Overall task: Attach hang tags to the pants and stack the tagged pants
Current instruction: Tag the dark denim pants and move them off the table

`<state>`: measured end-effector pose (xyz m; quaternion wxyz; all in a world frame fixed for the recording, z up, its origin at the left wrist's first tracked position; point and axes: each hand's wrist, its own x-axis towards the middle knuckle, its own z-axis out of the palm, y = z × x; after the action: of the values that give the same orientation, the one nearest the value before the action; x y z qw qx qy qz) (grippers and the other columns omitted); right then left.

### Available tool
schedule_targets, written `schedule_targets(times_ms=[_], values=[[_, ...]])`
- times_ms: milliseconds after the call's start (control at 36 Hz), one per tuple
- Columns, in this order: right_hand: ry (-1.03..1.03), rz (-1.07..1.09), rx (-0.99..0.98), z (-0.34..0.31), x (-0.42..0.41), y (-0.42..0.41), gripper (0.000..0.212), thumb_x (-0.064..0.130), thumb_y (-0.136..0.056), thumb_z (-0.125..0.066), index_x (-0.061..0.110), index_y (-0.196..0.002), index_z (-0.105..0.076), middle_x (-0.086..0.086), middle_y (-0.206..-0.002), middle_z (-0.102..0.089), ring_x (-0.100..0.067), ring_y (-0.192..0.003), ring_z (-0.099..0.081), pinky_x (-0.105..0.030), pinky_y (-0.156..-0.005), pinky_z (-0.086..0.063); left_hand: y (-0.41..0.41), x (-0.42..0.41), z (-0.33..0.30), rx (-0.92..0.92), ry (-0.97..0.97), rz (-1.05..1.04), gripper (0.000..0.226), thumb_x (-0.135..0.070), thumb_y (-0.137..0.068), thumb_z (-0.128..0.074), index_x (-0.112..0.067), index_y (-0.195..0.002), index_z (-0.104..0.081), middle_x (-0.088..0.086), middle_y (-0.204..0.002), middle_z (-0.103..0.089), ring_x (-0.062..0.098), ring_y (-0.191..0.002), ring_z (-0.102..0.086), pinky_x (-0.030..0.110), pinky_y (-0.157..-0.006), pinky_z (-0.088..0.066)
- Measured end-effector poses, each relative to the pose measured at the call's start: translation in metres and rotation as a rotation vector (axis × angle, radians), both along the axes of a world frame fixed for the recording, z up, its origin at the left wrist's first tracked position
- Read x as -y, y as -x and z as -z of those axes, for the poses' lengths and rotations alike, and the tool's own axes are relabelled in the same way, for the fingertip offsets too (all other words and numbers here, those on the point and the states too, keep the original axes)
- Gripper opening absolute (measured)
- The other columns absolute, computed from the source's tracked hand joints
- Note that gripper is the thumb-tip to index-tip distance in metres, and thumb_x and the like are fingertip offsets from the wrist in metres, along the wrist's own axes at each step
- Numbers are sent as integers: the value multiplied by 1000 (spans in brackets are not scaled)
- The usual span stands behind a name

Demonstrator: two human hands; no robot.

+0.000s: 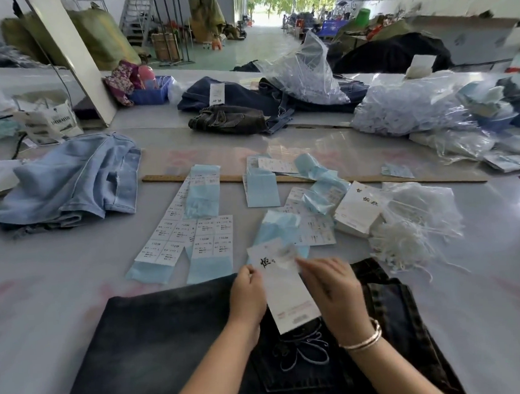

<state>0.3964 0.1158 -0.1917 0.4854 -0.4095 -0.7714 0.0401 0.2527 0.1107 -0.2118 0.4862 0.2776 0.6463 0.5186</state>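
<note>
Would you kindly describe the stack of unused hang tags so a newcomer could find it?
Start at the long wooden ruler across the table. Just nearer than it, right of the label sheets, sits the stack of white hang tags. Unlike the thin blue-backed sheets, it is a thick block with black brush lettering.

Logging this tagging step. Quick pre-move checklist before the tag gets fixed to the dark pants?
1. Hang tag held by left hand and right hand: ok.
2. Dark pants laid under the tag: ok.
3. Fastener strings near the right hand: ok.
4. String threaded through the tag: cannot tell, top blurred.
5. Size sticker on the tag: cannot tell.
</note>
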Motion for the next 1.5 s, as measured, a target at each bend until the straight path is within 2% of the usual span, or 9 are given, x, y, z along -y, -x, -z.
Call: schedule_targets(times_ms=[333, 472, 750, 833, 972, 1139, 1250, 1389, 1500], values=[[-46, 75, 355, 11, 10, 6, 29, 34, -89, -51, 21, -84, -76, 9, -82, -69, -13, -72, -65, -26, -64, -45, -1, 4, -5, -21, -25, -61, 16, -17, -99, -44, -13, -93, -58, 11, -97, -69, 27, -89, -66, 41, -76, -56], [48, 69, 391, 7, 12, 6, 6, 27, -78, -76, 22, -80, -75, 4, -81, -63, -17, -67, -62, -32, -60, -50, -2, 3, -6, 13, -33, -47, 9, -21, -92, -60, -13, -95, -59, 6, -90, -71, 22, -80, -69, 31, -62, -53], [204, -171, 546, 2, 31, -4, 14, 48, -75, -68, 42, -87, -74, 2, -136, -53, -22, -118, -48, -40, -92, -36, 0, -5, -6, 72, 50, -37, 24, -15, -91, -63, -12, -114, -56, 8, -102, -68, 19, -86, -67, 29, -61, -52], [245, -208, 433, -2, 33, -18, 26, 53, -82, -56, 35, -74, -73, 15, -130, -55, -8, -121, -35, -33, -94, -25, -5, -4, -5, -226, -16, -8, 27, -17, -93, -60, -12, -117, -49, 9, -114, -66, 21, -94, -64, 29, -72, -50], [330, 73, 16, -29, -13, -73, 22, 32, -87, -59, 16, -80, -73, 16, -87, -60, -15, -87, -60, -45, -86, -45, -14, 12, -2, -695, -258, 281, 48, -28, -93, -58, -22, -136, -36, 1, -127, -60, 16, -99, -63, 19, -73, -49], [433, 421, 961, -23, -83, -123, 29, 42, -96, -46, 32, -119, -61, 5, -128, -54, -19, -118, -48, -35, -98, -37, -22, 24, 6, -1206, -500, 406, 69, -34, -79, -72, -20, -135, -34, 8, -126, -51, 24, -105, -60, 35, -72, -55], [339, 403, 1148, -12, -97, -126, 34, 46, -98, -37, 32, -117, -61, 5, -125, -55, -19, -115, -48, -32, -95, -38, -21, 19, 11, -1284, -381, 408, 54, -44, -83, -65, -21, -130, -51, 7, -135, -45, 26, -121, -49, 44, -98, -42], [319, 422, 1074, -3, -102, -129, 32, 45, -97, -39, 31, -107, -66, 9, -119, -59, -16, -112, -50, -31, -91, -34, -13, 6, 14, -1110, -220, 554, 46, -51, -93, -45, -43, -138, -37, -17, -141, -33, 7, -131, -26, 27, -104, -11], [343, 379, 587, -4, -104, -135, 17, 33, -91, -60, 22, -96, -72, 2, -107, -68, -24, -106, -53, -35, -86, -29, -10, -8, -6, -898, -261, 461, 38, -39, -92, -55, -42, -129, -49, -13, -138, -36, 11, -130, -27, 29, -100, -16]])
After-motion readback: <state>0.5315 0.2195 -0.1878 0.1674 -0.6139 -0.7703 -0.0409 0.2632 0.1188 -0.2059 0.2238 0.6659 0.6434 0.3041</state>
